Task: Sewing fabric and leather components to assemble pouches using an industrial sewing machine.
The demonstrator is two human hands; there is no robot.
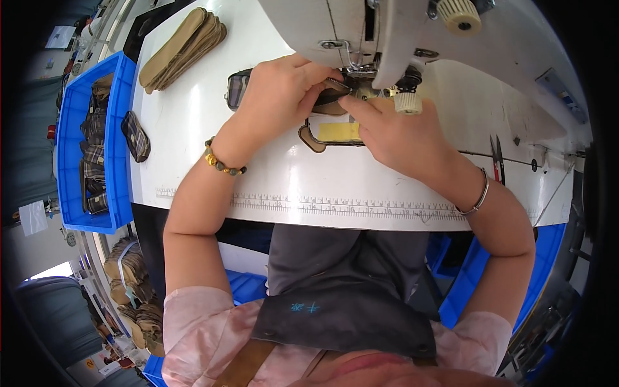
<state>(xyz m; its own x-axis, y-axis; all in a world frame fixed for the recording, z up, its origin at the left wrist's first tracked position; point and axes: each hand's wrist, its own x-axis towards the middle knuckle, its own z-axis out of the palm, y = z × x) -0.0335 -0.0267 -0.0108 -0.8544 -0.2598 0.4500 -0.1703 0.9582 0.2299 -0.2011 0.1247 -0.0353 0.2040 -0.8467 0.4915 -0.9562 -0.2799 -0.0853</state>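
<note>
My left hand [277, 90] pinches a tan-and-dark fabric piece [332, 103] at its upper edge, close beside the presser foot of a white sewing machine [367, 51]. My right hand [406, 132] holds the same piece from the other side, its index fingertip on the edge and the other fingers curled under. Whether the needle is in the fabric is hidden. A plaid part [238, 89] shows behind my left wrist; I cannot tell if it belongs to this piece. Below my fingers lie a yellow strip [338, 132] and a tan rounded tab with dark edging [312, 139].
A stack of tan sole-shaped pieces [184, 50] lies at the far left of the white table [258, 177]. Nearby are a small plaid piece [136, 137] and a blue crate [118, 193] of plaid pieces. Scissors [497, 158] lie at right; a printed ruler [361, 209] runs along the front edge.
</note>
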